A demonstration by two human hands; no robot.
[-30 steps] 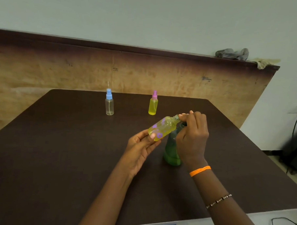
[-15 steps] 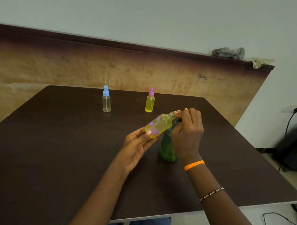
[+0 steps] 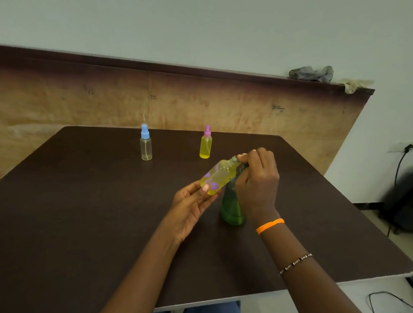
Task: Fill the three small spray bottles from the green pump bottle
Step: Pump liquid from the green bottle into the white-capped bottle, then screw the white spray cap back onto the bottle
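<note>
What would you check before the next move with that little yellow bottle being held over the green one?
1. Left hand holds the tilted yellow bottle firmly: ok.
2. Right hand is at its neck: ok; whether a cap is there, cannot tell.
3. Green bottle stands upright on the table: ok.
4. Bottle with the pink cap is filled and upright: ok.
5. Bottle with the blue cap is filled: not ok, it looks empty.

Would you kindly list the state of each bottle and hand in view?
Blue-capped bottle: upright, capped, looks empty.
Pink-capped bottle: upright, capped, full of yellow liquid.
Held bottle: tilted, uncapped, yellow inside.
Green bottle: upright on table.
Left hand: holds held bottle.
Right hand: grips at green bottle's top.
</note>
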